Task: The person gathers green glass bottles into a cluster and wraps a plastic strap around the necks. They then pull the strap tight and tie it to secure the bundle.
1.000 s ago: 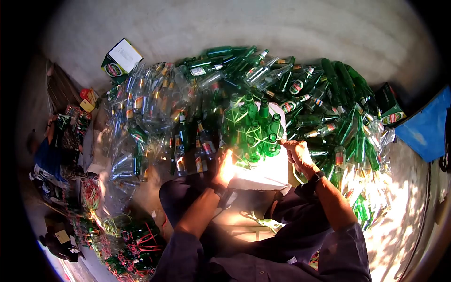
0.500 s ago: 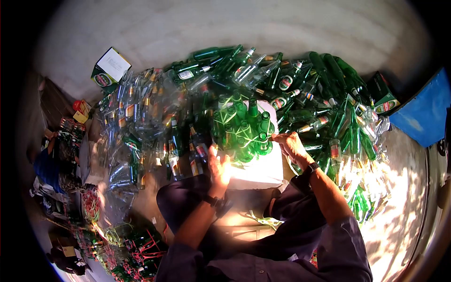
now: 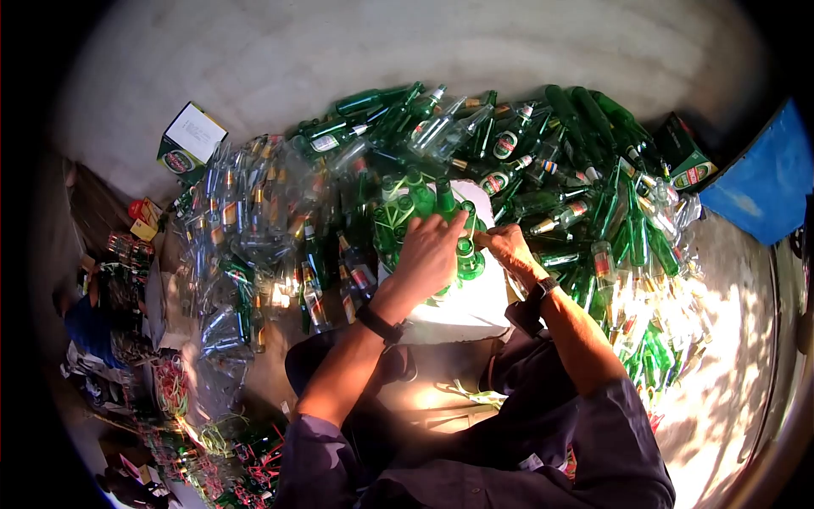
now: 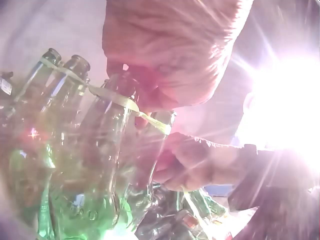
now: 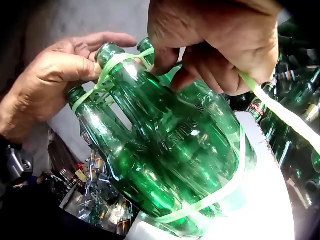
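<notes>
A bundle of green glass bottles [image 3: 445, 198] stands upright on a white block [image 3: 462, 318] in front of me. A pale green plastic strap [image 5: 212, 202] runs round their lower sides, and more strap loops round the necks. My left hand [image 3: 431, 254] reaches over the bundle, thumb and forefinger on either side of a bottle neck [image 5: 111, 52]. On the near right side, my right hand [image 3: 510, 250] pinches the strap close to the necks. The strap's loose tail [image 5: 287, 118] trails from that hand to the right. Glare washes out much of the left wrist view.
Heaped bottles [image 3: 585, 216] lie behind and right of the block, with clear ones [image 3: 246, 204] to the left. A green carton [image 3: 193, 140] stands at the back left, a blue panel [image 3: 759, 182] at the right. Bundles with red straps [image 3: 246, 475] sit lower left.
My left hand has moved up and right from beside the block onto the bottle necks. The right hand stays at the bundle's right side, still pinching the strap. The head view has shifted slightly.
</notes>
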A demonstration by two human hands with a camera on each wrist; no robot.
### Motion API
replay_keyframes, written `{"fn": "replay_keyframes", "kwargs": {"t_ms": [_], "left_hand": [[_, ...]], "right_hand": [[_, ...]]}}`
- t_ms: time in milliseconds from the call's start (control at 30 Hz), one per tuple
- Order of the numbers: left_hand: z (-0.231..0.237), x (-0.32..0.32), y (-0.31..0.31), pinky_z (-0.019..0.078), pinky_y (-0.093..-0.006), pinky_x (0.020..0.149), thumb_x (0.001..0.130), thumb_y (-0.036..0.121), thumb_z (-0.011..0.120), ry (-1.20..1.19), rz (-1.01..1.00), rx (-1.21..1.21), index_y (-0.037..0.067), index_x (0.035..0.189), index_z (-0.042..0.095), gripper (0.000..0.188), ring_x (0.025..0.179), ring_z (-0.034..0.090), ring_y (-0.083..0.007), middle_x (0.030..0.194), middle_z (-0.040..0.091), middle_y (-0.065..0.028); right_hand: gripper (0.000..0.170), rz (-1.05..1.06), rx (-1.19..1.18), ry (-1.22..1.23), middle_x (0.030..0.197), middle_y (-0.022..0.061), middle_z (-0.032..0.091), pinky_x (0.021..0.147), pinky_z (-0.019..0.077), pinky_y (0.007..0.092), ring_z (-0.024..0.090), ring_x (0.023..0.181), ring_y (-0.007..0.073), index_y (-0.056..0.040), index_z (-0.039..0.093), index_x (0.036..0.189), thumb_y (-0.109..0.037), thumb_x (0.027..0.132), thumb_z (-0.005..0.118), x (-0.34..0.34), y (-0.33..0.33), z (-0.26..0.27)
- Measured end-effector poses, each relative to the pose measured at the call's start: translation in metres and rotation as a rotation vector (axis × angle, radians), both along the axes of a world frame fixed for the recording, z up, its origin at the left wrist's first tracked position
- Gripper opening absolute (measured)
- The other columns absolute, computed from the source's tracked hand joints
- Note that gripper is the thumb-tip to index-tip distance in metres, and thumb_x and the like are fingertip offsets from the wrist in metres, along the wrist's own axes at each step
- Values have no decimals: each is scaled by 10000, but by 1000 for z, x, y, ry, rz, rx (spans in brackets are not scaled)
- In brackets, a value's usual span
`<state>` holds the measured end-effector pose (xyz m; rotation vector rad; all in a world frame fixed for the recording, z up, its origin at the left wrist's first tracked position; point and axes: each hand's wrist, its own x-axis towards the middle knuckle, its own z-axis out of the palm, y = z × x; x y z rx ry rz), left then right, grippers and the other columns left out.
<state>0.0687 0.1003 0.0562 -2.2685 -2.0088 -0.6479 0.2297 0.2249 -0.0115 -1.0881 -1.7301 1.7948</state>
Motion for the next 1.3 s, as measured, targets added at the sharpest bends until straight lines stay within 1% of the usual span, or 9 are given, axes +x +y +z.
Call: {"fn": "replay_keyframes", "kwargs": {"t_ms": [133, 200, 233, 267, 300, 500, 700, 933, 1300], "left_hand": [[-4, -2, 7, 384, -380, 859, 791, -35, 582, -31, 11, 65, 16, 1442, 491, 660, 923, 596, -229, 1123, 766, -14], [-2, -2, 7, 384, -382, 858, 790, -36, 583, -5, -7, 39, 22, 1448, 488, 667, 920, 597, -229, 1110, 769, -4], [-2, -2, 7, 385, -384, 856, 790, -36, 584, 19, -24, 17, 28, 1453, 484, 674, 918, 597, -229, 1097, 772, 5], [-3, -2, 9, 385, -384, 856, 790, -36, 584, 21, -28, 13, 28, 1453, 484, 674, 918, 597, -229, 1097, 772, 5], [-5, -2, 12, 377, -394, 842, 783, -48, 585, 35, -28, 19, 23, 1440, 510, 664, 921, 591, -223, 1045, 767, 4], [-2, -10, 22, 353, -423, 875, 776, -60, 584, -28, -79, -1, 38, 1424, 539, 657, 985, 569, -226, 958, 745, 7], [8, -11, 24, 310, -433, 949, 747, -28, 634, 2, -64, -35, 120, 1422, 523, 700, 988, 552, -214, 974, 725, 45], [22, -8, 22, 291, -460, 997, 763, 26, 679, 47, -37, -109, 63, 1363, 557, 614, 1021, 566, -225, 920, 715, 3], [34, -20, 16, 342, -445, 948, 748, 44, 678, 55, -3, -59, 64, 1262, 578, 524, 978, 595, -254, 869, 696, -25]], "right_hand": [[437, 52, 1, -43, 558, -43, 437, 496, 252, 319, 336, 539, 91, 2, 673, 618, -348, 847, 799, -4, 1, 7], [480, 194, 284, 44, 544, -41, 409, 487, 262, 330, 328, 533, 92, -26, 582, 557, -349, 860, 768, -6, 15, -19], [348, 148, 133, 58, 881, 14, 564, 659, 408, 317, 508, 770, 118, -40, 532, 1013, -252, 878, 773, -6, 4, 17], [653, 101, -18, 72, 1217, 69, 719, 831, 555, 304, 688, 1008, 144, -53, 482, 1469, -155, 897, 779, -7, -6, 44], [710, 86, -10, 14, 1437, 76, 594, 1068, 477, 321, 579, 1278, 162, -82, 455, 1493, -100, 870, 795, -10, -7, 54], [415, 151, -2, 1, 995, 36, 536, 775, 407, 324, 517, 905, 138, -56, 554, 1083, -322, 863, 784, -9, -4, 46], [559, 252, -30, -57, 553, -3, 479, 483, 337, 328, 455, 532, 115, -30, 652, 674, -544, 857, 773, 8, 7, 35], [405, 411, 141, -236, 644, 63, 618, 552, 444, 327, 551, 580, 133, -14, 773, 905, -416, 906, 724, 38, 31, 20], [206, 318, -150, 15, 609, -54, 486, 503, 315, 251, 414, 541, 69, -11, 757, 877, -217, 865, 756, 17, 22, 34]]}}
